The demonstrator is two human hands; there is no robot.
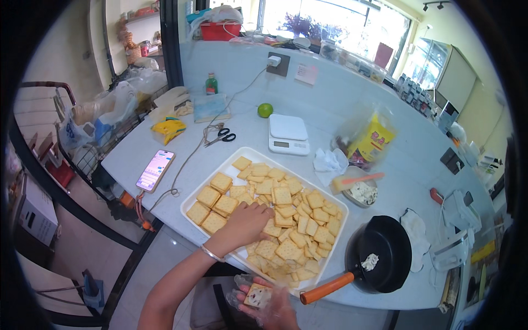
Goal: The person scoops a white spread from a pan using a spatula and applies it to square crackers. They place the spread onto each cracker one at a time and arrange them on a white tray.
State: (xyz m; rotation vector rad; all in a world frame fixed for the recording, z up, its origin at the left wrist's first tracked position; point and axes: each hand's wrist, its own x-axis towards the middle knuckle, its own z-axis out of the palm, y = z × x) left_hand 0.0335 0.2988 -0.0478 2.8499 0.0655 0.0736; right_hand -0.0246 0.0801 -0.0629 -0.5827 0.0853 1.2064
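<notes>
My bare left hand, with a bracelet at the wrist, reaches down into a white tray heaped with square crackers. Its fingers curl over the pile, and a cracker lies between thumb and forefinger; the fingertips are partly hidden. At the lower edge, just outside the tray, my right hand wears a clear plastic glove and is partly smeared by motion. It holds a cracker spread with white filling dotted with dark red bits, the coated side facing up.
Right of the tray is a black pan with a white lump inside, its orange handle pointing toward me. Behind are a bowl of white mixture, a spatula, a kitchen scale, scissors and a phone.
</notes>
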